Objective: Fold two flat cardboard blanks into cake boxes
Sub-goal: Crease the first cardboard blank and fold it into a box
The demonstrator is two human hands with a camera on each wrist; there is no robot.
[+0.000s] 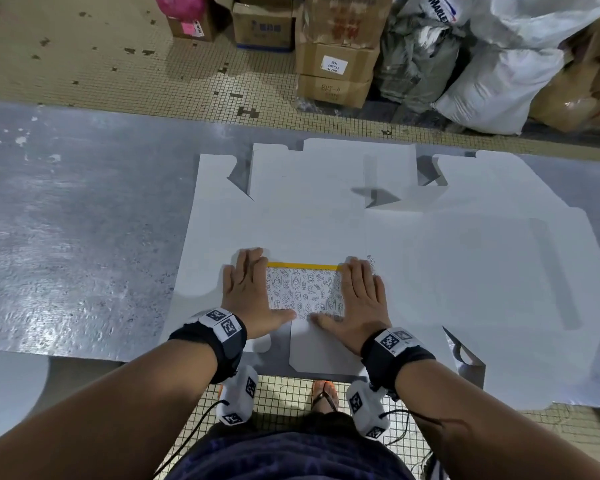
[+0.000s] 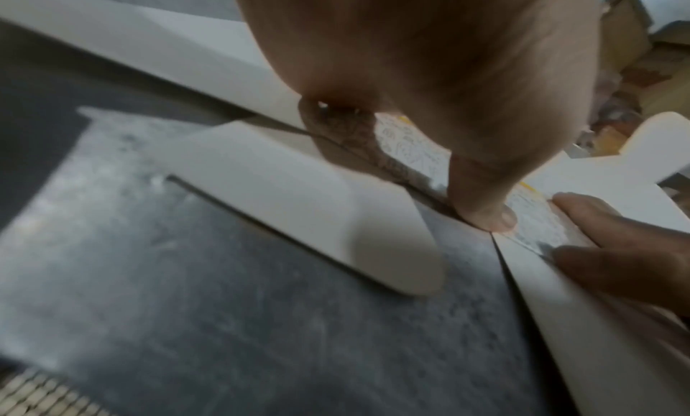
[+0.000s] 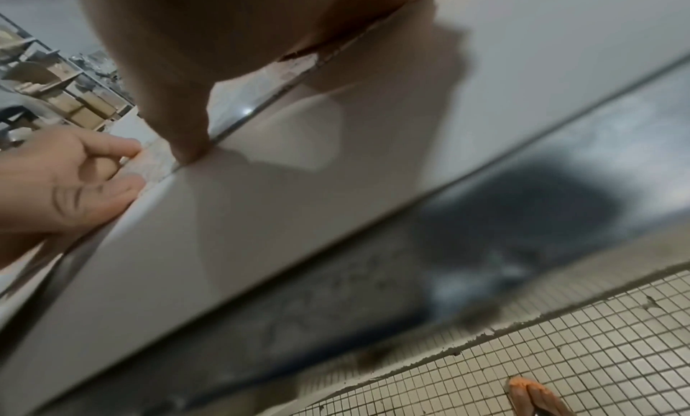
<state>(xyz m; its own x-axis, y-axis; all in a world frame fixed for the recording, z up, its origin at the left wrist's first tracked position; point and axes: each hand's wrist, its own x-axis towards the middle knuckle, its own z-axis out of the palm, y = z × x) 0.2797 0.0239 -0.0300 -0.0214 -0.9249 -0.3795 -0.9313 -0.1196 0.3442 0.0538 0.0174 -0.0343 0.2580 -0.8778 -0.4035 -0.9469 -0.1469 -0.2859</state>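
Here, a white cardboard blank (image 1: 326, 223) lies spread flat on a grey metal table (image 1: 77, 220), with a patterned flap (image 1: 303, 292) folded over onto it near the table's front edge. The left hand (image 1: 248, 294) and the right hand (image 1: 357, 301) press flat on the flap's two ends, fingers straight, thumbs pointing toward each other. A second blank (image 1: 492, 271) lies just right of the first, partly overlapping it.

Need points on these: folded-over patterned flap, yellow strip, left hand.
patterned flap (image 1: 303, 292), head view, middle of the printed panel between the hands.
yellow strip (image 1: 303, 265), head view, midway along the flap's far edge.
left hand (image 1: 248, 292), head view, back of the hand, pressing flat on the flap.
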